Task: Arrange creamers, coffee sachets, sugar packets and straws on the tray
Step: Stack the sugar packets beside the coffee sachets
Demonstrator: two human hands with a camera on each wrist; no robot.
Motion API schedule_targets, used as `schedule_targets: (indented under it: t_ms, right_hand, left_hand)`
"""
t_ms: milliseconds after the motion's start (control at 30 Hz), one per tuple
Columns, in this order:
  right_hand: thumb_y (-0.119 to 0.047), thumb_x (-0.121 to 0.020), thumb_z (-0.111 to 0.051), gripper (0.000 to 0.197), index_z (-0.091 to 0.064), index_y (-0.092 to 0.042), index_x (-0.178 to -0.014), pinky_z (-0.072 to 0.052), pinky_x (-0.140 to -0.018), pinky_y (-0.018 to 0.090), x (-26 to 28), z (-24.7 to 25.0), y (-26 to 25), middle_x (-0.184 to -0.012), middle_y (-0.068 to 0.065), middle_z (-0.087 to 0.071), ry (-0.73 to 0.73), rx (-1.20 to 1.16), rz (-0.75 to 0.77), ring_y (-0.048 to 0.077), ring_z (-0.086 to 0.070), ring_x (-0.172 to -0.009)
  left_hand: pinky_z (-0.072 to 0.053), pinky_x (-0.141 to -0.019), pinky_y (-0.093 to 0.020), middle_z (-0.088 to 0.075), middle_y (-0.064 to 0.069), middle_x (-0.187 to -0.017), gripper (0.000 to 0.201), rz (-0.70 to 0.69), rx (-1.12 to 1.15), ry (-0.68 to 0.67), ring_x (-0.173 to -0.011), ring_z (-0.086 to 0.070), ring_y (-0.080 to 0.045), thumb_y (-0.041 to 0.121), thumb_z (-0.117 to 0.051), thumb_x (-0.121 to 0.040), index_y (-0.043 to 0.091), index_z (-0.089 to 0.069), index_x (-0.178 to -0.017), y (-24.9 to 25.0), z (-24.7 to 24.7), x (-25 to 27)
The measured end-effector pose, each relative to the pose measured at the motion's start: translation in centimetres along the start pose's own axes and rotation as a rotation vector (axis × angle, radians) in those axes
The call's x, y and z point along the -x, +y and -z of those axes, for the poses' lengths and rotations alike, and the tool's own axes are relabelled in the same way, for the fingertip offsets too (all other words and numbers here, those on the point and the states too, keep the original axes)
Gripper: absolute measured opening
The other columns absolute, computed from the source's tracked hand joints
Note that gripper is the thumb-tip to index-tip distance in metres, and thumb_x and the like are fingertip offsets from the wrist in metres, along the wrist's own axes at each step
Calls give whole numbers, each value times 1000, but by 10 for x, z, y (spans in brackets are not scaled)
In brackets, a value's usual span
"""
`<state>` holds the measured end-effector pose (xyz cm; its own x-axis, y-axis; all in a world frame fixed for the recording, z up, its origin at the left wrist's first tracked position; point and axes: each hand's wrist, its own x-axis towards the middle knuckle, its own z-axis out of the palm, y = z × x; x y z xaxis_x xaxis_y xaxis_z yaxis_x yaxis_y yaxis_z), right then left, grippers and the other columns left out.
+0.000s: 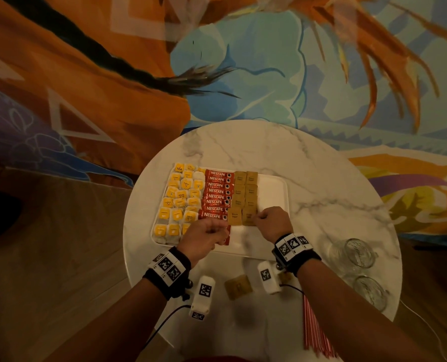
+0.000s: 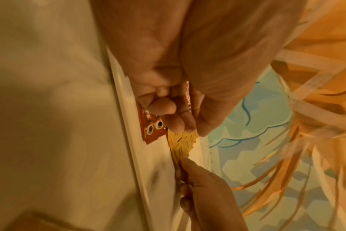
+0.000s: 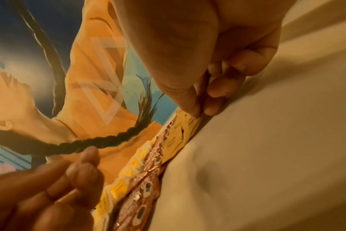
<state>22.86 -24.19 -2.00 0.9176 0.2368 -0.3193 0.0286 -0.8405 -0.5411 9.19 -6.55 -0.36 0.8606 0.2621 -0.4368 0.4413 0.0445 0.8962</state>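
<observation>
On tray (image 1: 274,184), near edge: I see right hand (image 1: 273,222) pinching a sugar packet (image 1: 249,216) at the end of the sugar column. Left hand (image 1: 204,237) is curled on a coffee sachet (image 2: 188,100). Straws (image 1: 315,327) and one packet (image 1: 238,286) lie on table (image 1: 256,145).

Tray's (image 1: 282,186) right strip lies bare; two glasses (image 1: 358,253) crowd the table's right edge

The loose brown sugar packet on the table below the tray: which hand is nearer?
Roughly equal, perhaps left. The packet lies between the wrists; the left hand and right hand are both up on the tray.
</observation>
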Motion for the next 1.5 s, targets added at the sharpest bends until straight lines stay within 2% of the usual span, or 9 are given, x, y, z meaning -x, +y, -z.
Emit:
schedule_targets:
  t_ms: [167, 367, 500, 633, 800, 967, 1100, 1333, 1500]
  right_hand:
    - [-39, -89, -67, 27, -68, -20, -71, -50, -62, 28, -1, 4, -6, -75, 1, -69, 3, 68, -5, 21, -66, -74]
    - [-40, -89, -66, 15, -68, -26, -84, -51, -70, 30, 10, 18, -2, -91, -6, -70, 5, 89, 92, 15, -64, -81]
    - [-39, -89, -68, 15, -73, -25, -89, -56, -80, 33, 32, 34, 3, -94, -9, -70, -132, 205, 214, 13, -65, -86]
    - [-37, -90, -68, 15, -75, -26, -98, -51, -76, 26, 55, 48, 9, -98, -9, -70, -219, 379, 335, 10, -63, -87]
    - [-32, -84, -71, 20, -71, -31, -104, -43, -74, 23, 73, 48, 29, -93, -13, -59, -362, 537, 320, 9, -57, -89]
    - [-25, -88, -62, 32, -69, -28, -119, -47, -89, 29, 85, 42, 46, -120, -6, -67, -421, 561, 341, 16, -62, -110]
    - [-35, -91, -60, 24, -72, -29, -111, -42, -77, 26, 90, 36, 53, -110, -5, -70, -348, 582, 362, 18, -65, -102]
    - [-30, -90, -61, 16, -76, -26, -94, -46, -70, 28, 95, 33, 50, -94, -4, -71, -352, 579, 383, 19, -66, -86]
    - [-31, -84, -67, 13, -77, -27, -91, -49, -70, 28, 98, 30, 42, -96, -9, -65, -371, 435, 421, 14, -64, -86]
  left_hand:
    - [-48, -57, -12, -74, -10, -97, 18, -67, -122, -23, -70, -64, -9, 7, -72, -89, 9, -72, -107, 1, -3, 5]
    - [-58, -79, -29, -72, 1, -91, 21, -152, -405, -130, -83, -69, -14, 18, -77, -86, 16, -72, -107, -2, -9, 6]
    - [-57, -81, -27, -70, 9, -93, 27, -183, -585, -235, -87, -67, -7, 29, -78, -85, 22, -72, -111, -1, -17, 9]
    - [-57, -81, -28, -72, 2, -95, 28, -196, -722, -341, -86, -68, -12, 28, -76, -86, 17, -70, -112, 2, -29, 15]
    - [-55, -83, -32, -68, 7, -96, 30, -191, -996, -430, -86, -62, -13, 33, -72, -87, 20, -67, -113, -7, -40, 19]
    - [-53, -87, -36, -65, 2, -107, 47, -125, -1102, -495, -93, -60, -17, 38, -75, -83, 25, -56, -124, -14, -48, 27]
    - [-52, -83, -33, -65, 3, -105, 37, -179, -1139, -469, -91, -60, -17, 37, -78, -82, 25, -63, -113, -21, -50, 28]
    - [-54, -86, -31, -71, 0, -103, 17, -138, -1089, -478, -92, -65, -17, 24, -73, -87, 18, -73, -103, -22, -51, 28]
    - [-50, -71, -23, -70, 8, -85, 7, -164, -961, -423, -76, -65, -10, 29, -71, -88, 22, -69, -89, -24, -47, 31]
